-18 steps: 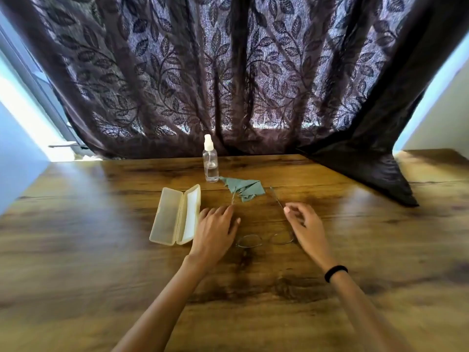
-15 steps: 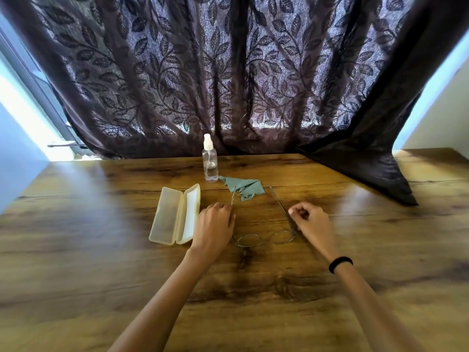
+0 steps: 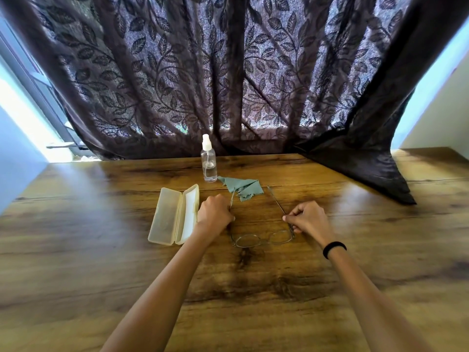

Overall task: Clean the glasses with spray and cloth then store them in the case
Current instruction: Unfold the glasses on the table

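The glasses [image 3: 262, 240] are a thin wire pair with rounded clear lenses, lying in the middle of the wooden tabletop [image 3: 253, 288] with the lenses toward the person and both temples unfolded, pointing away; whether the frame touches the wood or is raised a little cannot be told. The left hand [image 3: 214, 215] is knuckles-up, its fingers [image 3: 225, 212] curled around the left temple. The right hand [image 3: 308, 219] pinches the right temple near the hinge with bent fingers [image 3: 291, 217]; a black band [image 3: 334, 248] circles that wrist. Just left of the left hand a cream case [image 3: 175, 217] lies open. A crumpled green cloth [image 3: 239, 186] lies beyond the glasses, under the left temple's tip, and a clear spray bottle [image 3: 209, 161] stands upright just behind it. A dark leaf-patterned curtain [image 3: 228, 72] hangs behind, its corner draped on the tabletop's far right.
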